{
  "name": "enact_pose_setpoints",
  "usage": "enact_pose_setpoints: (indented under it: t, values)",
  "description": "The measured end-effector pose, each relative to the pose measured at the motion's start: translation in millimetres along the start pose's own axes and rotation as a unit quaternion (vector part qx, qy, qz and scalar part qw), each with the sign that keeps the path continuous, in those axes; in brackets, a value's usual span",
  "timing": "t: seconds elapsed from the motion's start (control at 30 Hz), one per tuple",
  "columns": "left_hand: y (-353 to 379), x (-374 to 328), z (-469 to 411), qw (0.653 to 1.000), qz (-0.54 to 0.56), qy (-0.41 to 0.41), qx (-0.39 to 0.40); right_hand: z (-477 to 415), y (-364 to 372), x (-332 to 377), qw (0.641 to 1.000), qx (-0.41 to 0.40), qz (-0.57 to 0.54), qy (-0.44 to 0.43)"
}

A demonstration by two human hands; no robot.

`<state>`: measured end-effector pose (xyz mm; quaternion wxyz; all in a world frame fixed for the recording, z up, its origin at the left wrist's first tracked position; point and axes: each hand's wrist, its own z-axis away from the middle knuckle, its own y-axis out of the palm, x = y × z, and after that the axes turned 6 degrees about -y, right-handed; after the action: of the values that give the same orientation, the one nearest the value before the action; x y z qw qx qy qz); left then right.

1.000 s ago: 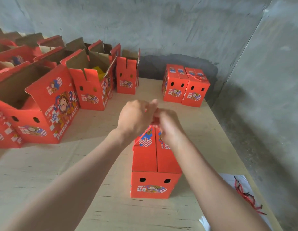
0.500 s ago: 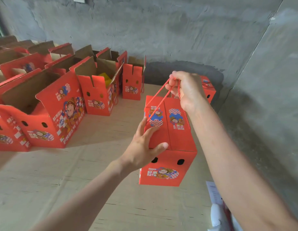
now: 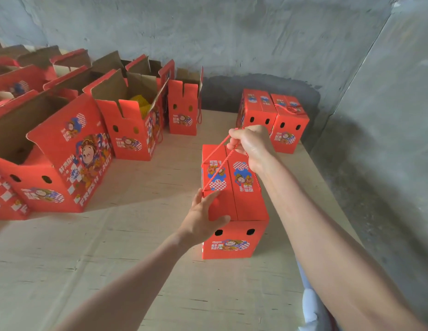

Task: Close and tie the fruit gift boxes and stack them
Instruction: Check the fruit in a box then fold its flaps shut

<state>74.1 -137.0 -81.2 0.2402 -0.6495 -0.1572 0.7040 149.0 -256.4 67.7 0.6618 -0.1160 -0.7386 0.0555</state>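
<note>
A closed red fruit gift box (image 3: 241,194) is in the middle of the wooden table (image 3: 117,259). My right hand (image 3: 252,145) grips its red cord handle (image 3: 217,168) above the box's far end, pulling the cords taut. My left hand (image 3: 203,217) holds the box's near left corner, thumb on the top flap, fingers along the side. Two closed, tied boxes (image 3: 272,118) stand side by side at the far right near the wall.
Several open red boxes (image 3: 134,123) with raised flaps fill the table's left and back; one shows yellow padding (image 3: 143,105). A large open box (image 3: 52,163) stands at the near left. Grey concrete walls (image 3: 375,115) bound the back and right. White paper (image 3: 311,309) lies at the table's near right edge.
My hands left the knot on the box top. My right hand lifted the box by its cord while my left took its corner; the box now sits lower and nearer.
</note>
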Motion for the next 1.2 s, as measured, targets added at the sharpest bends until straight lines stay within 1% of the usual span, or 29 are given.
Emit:
enact_pose_setpoints:
  t: [0.07, 0.13, 0.2, 0.23, 0.27, 0.3, 0.33, 0.37, 0.4, 0.47, 0.5, 0.53, 0.57, 0.6, 0.63, 0.67, 0.73, 0.77, 0.8, 0.9, 1.0, 1.03, 1.07, 1.13, 1.2]
  values:
    - [2.0, -0.8, -3.9, 1.0, 0.003, 0.013, -0.012, -2.2, 0.7, -0.7, 1.0, -0.012, -0.015, 0.002]
    - [2.6, -1.4, -7.4, 1.0, 0.009, 0.018, -0.014, -4.0, -1.5, -3.4, 1.0, -0.025, 0.0, -0.004]
    - [3.2, 0.0, -10.9, 0.999, 0.018, 0.019, -0.018, -1.6, -6.0, -6.9, 0.999, -0.012, 0.044, -0.029]
    - [3.1, 0.3, -11.9, 0.999, 0.026, 0.019, -0.02, 2.7, -8.7, -12.3, 0.994, 0.007, 0.096, -0.052]
    - [2.5, 0.2, -12.2, 0.999, 0.036, 0.018, -0.021, 10.2, -11.1, -21.8, 0.977, 0.026, 0.195, -0.085]
    - [1.4, 0.0, -12.6, 0.999, 0.045, 0.018, -0.019, 20.5, -12.1, -36.3, 0.94, 0.036, 0.319, -0.118]
    - [0.4, -0.8, -13.4, 0.998, 0.054, 0.023, -0.016, 34.6, -12.1, -54.6, 0.889, 0.049, 0.434, -0.136]
    - [-1.5, -1.3, -15.1, 0.998, 0.059, 0.032, -0.014, 49.8, -11.1, -74.6, 0.852, 0.066, 0.503, -0.133]
    - [-4.3, -2.0, -18.2, 0.997, 0.063, 0.039, -0.015, 65.7, -10.3, -91.3, 0.834, 0.09, 0.533, -0.114]
    - [-11.6, -3.0, -27.6, 0.996, 0.085, 0.033, -0.001, 92.9, -7.6, -115.7, 0.814, 0.122, 0.554, -0.122]
    - [-15.5, -2.7, -32.3, 0.993, 0.113, 0.028, 0.016, 100.5, -5.9, -122.3, 0.795, 0.115, 0.578, -0.146]
    - [-17.9, -3.2, -36.1, 0.988, 0.146, 0.023, 0.032, 104.7, -3.1, -129.0, 0.783, 0.091, 0.591, -0.171]
    - [-18.3, -3.5, -38.4, 0.985, 0.169, 0.014, 0.039, 108.2, 0.8, -134.0, 0.787, 0.054, 0.587, -0.179]
    - [-16.2, -2.9, -39.4, 0.984, 0.177, 0.003, 0.029, 111.0, 5.5, -137.8, 0.805, 0.021, 0.566, -0.179]
    - [-11.4, -0.9, -38.4, 0.987, 0.161, -0.007, -0.007, 114.4, 10.7, -137.7, 0.82, 0.009, 0.545, -0.173]
    - [-5.1, 2.6, -35.0, 0.988, 0.138, -0.013, -0.064, 117.4, 16.9, -141.1, 0.829, 0.007, 0.531, -0.177]
    - [7.8, 9.9, -23.9, 0.977, 0.108, 0.01, -0.183, 119.6, 26.0, -149.3, 0.826, 0.01, 0.533, -0.182]
    - [12.9, 12.1, -20.0, 0.971, 0.107, 0.024, -0.211, 117.2, 29.2, -151.7, 0.822, 0.006, 0.54, -0.181]
    - [16.3, 13.1, -19.0, 0.969, 0.112, 0.029, -0.219, 112.5, 31.8, -156.4, 0.818, -0.006, 0.545, -0.185]
    - [13.4, 12.7, -35.1, 0.97, 0.139, 0.02, -0.199, 90.0, 37.7, -159.6, 0.819, -0.012, 0.549, -0.17]
    - [-0.4, 1.7, -62.3, 0.971, 0.193, -0.025, -0.14, 54.5, 39.2, -159.7, 0.821, -0.013, 0.555, -0.134]
    - [-3.0, 0.0, -71.0, 0.976, 0.174, -0.031, -0.126, 41.1, 39.2, -158.0, 0.818, -0.009, 0.559, -0.137]
    - [-3.9, -0.8, -78.5, 0.983, 0.129, -0.025, -0.125, 26.7, 39.6, -159.1, 0.817, 0.001, 0.558, -0.144]
    - [-1.0, -1.3, -91.7, 0.989, 0.025, 0.026, -0.146, -4.6, 41.8, -165.9, 0.825, 0.053, 0.549, -0.121]
    - [4.0, -1.5, -107.0, 0.986, -0.075, 0.068, -0.132, -37.8, 41.6, -173.7, 0.824, 0.103, 0.546, -0.11]
